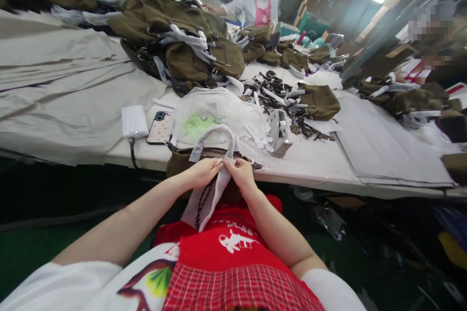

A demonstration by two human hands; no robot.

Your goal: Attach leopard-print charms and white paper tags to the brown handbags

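Observation:
An olive-brown bag (175,161) rests at the table's front edge, close to my body. Its handle (219,129) is wrapped in white material and arches up above the bag. My left hand (206,171) and my right hand (241,173) meet over the bag, both pinching a white strip (207,201). The strip hangs down toward the red apron and has a dark, broken line along it. Just behind the bag lies a clear plastic bag (199,107) with green and white pieces. A metal tape dispenser (280,133) stands to the right of it.
A phone (159,127) and a white power bank (134,121) with a cable lie at the left. Olive bags (189,58) are piled behind, beside dark straps and metal parts (273,87). A person in a pink apron (262,9) stands across the table; another is at the right.

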